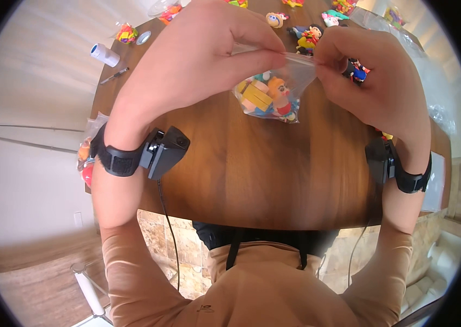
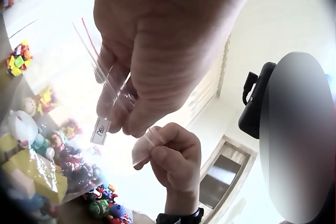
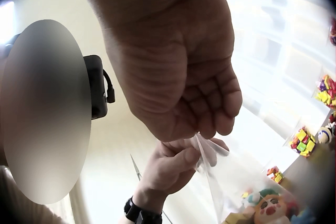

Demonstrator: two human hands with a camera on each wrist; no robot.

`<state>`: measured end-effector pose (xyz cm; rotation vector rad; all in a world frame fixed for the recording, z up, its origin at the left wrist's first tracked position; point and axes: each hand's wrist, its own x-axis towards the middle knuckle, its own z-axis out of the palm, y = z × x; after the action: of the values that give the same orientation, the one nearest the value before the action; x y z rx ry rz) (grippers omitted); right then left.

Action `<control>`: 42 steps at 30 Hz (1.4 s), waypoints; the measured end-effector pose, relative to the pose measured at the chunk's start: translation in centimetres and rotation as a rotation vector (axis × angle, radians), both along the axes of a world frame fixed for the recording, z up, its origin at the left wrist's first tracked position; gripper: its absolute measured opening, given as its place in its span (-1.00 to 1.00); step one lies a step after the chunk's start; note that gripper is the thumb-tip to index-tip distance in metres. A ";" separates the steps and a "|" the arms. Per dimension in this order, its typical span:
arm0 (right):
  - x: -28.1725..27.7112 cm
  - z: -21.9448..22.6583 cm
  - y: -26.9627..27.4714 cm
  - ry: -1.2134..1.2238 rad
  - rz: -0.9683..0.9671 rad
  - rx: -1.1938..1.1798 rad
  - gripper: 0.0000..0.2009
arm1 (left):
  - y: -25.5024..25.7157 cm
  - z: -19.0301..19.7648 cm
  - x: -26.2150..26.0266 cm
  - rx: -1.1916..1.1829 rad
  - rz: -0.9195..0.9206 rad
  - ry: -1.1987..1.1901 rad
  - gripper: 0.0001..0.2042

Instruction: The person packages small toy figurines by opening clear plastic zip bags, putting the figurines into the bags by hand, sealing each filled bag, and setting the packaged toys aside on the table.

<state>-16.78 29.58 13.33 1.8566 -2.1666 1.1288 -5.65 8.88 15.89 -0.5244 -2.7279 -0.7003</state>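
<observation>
A clear zip bag (image 1: 305, 71) with small toy figures and a yellow block (image 1: 254, 95) hangs above the wooden table. The left hand (image 1: 198, 54) pinches its top edge between thumb and fingers, and the right hand (image 1: 372, 71) pinches the corner at the other end. In the left wrist view, a small white label (image 2: 100, 131) shows by the fingertips of the left hand (image 2: 152, 61). The right wrist view has the right hand (image 3: 173, 61) above the bag, where a figure with a red nose (image 3: 271, 209) lies inside.
More toy figures (image 1: 308, 38) lie at the table's far side. A white bottle (image 1: 104, 55), a pen (image 1: 114, 76) and a bag of colourful pieces (image 1: 127, 34) are at the far left. Clear plastic (image 1: 440, 103) covers the right edge; another filled bag (image 1: 85, 155) sits at the left edge.
</observation>
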 end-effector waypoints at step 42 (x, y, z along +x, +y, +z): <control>2.3 0.7 -1.3 0.182 -0.101 -0.051 -0.97 | -1.5 -1.8 0.0 0.272 -0.107 0.109 -0.95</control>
<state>-14.46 28.26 14.03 1.7337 -2.0847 0.9475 -5.67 7.36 14.08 -0.6253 -2.4660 -1.0188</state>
